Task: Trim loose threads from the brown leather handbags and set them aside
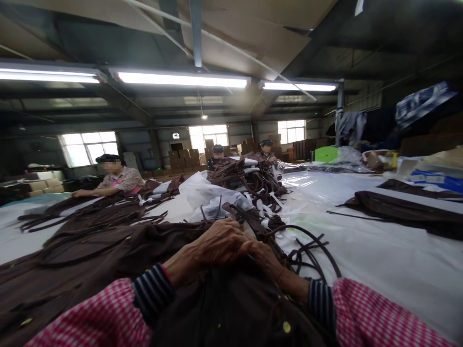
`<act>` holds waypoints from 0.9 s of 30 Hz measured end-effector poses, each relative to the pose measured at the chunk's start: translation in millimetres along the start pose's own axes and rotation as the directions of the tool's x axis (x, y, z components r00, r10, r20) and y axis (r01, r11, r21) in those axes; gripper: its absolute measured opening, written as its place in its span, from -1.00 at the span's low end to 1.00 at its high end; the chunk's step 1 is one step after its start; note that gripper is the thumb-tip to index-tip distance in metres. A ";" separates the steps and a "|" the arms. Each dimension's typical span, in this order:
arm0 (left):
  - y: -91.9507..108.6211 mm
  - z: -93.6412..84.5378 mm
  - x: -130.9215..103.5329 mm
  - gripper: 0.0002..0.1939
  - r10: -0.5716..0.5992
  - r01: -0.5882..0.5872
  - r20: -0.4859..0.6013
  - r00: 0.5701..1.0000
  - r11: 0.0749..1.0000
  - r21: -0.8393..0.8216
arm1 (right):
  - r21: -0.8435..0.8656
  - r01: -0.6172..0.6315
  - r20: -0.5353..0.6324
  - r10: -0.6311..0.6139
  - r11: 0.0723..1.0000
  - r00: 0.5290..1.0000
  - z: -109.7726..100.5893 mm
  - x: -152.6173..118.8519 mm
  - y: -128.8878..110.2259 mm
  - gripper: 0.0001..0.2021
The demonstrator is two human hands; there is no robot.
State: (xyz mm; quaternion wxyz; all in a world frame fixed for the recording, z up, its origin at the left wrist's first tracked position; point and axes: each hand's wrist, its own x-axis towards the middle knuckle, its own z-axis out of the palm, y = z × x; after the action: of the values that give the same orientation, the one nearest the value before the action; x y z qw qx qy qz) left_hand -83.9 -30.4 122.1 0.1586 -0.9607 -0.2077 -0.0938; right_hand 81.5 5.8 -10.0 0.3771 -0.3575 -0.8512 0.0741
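Note:
My left hand (213,243) and my right hand (265,258) meet over the top of a dark brown fabric bag (231,308). The left fingers are curled together on its upper edge. Beside them, the right hand is closed on the same bag, its fingertips partly hidden by the left. Small brass-coloured fittings dot the fabric. A dark strap (327,253) loops out to the right of my right wrist. More brown bags (104,241) lie spread to the left, close to my left forearm.
A heap of brown bags (242,176) with white-wrapped parts rises straight ahead. Clear plastic sheeting (318,185) covers the white table (390,255). Dark folded bags (405,207) lie at right. One co-worker (121,180) works at left; two others sit behind the heap.

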 end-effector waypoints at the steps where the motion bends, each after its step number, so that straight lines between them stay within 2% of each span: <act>1: -0.3 -5.0 -6.5 -0.45 -0.065 0.064 0.034 0.997 0.997 0.046 | -0.025 -0.015 0.015 0.015 1.000 1.000 -1.5 -0.5 -2.8 -0.85; 4: 4.7 -10.7 -33.7 -0.43 -0.245 0.224 0.121 0.962 0.961 0.165 | -0.144 -0.064 0.059 0.073 0.987 0.996 -6.7 -1.8 -11.7 -0.87; 6: 12.4 -6.9 -51.0 -0.58 -0.260 0.236 0.122 0.958 0.955 0.179 | -0.200 -0.071 0.081 0.089 0.977 0.993 -10.2 -2.3 -16.9 -0.87; 9: 23.0 2.1 -64.7 -0.77 -0.262 0.251 0.051 0.964 0.953 0.170 | -0.212 -0.070 0.104 0.094 0.975 0.990 -13.3 -2.8 -21.3 -0.88; 13: 26.7 9.2 -64.0 -0.68 -0.280 0.276 0.027 0.960 0.955 0.104 | -0.195 -0.127 0.123 0.153 0.973 0.981 -15.9 0.7 -25.7 -0.86; 17: 24.9 15.8 -62.3 -0.61 -0.279 0.277 0.042 0.959 0.959 0.056 | -0.183 -0.166 0.211 0.203 0.969 0.956 -21.8 14.3 -35.8 -0.87; 21: 24.8 26.6 -65.8 -0.63 -0.310 0.311 -0.030 0.950 0.949 0.053 | -0.192 -0.174 0.284 0.224 0.966 0.932 -22.4 24.8 -41.3 -0.90; 24: 23.7 34.4 -69.4 -0.67 -0.296 0.302 -0.087 0.951 0.951 0.060 | -0.243 -0.136 0.246 0.197 0.960 0.949 -16.3 22.4 -40.5 -0.91; 27: 21.7 40.4 -71.5 -0.70 -0.269 0.281 -0.182 0.946 0.959 0.040 | -0.375 -0.032 0.213 0.119 0.927 0.970 -10.9 17.4 -41.8 -0.88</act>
State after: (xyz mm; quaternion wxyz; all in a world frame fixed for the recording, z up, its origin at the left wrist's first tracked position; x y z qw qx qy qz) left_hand -134.0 -61.6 61.1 0.1929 -0.9047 -0.3278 -0.1920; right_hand 58.0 -14.9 24.5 0.1982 -0.4434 -0.8736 -0.0312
